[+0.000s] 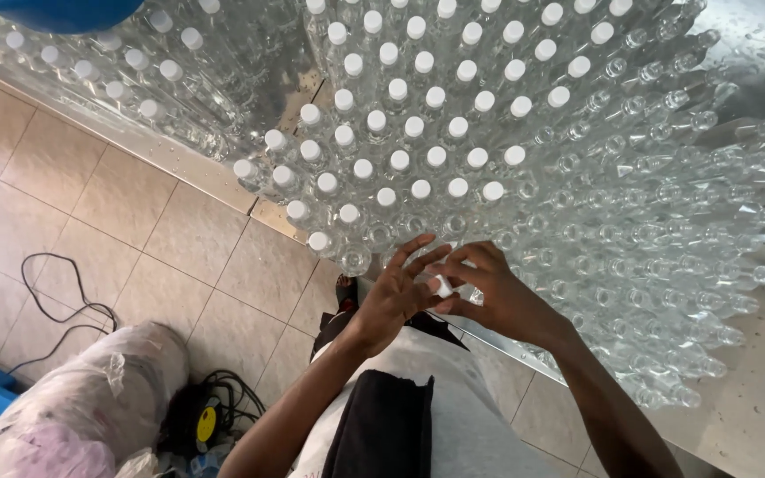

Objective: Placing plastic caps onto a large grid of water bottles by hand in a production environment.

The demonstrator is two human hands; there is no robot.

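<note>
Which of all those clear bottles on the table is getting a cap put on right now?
The one under both hands, left hand and right hand, at the table's near edge: its white cap sits between the fingertips.

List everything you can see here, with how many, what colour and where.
capped bottles: many, clear with white caps, upright on the table, left and centre
uncapped bottles: many, clear, on the table's right side
table: one, pale speckled top
white cap: one, between both hands' fingers
floor tiles: beige, left
black cable: one, on the floor
plastic-wrapped bundle: one, clear, bottom left
left hand: one, at the cap
right hand: one, at the cap
</note>
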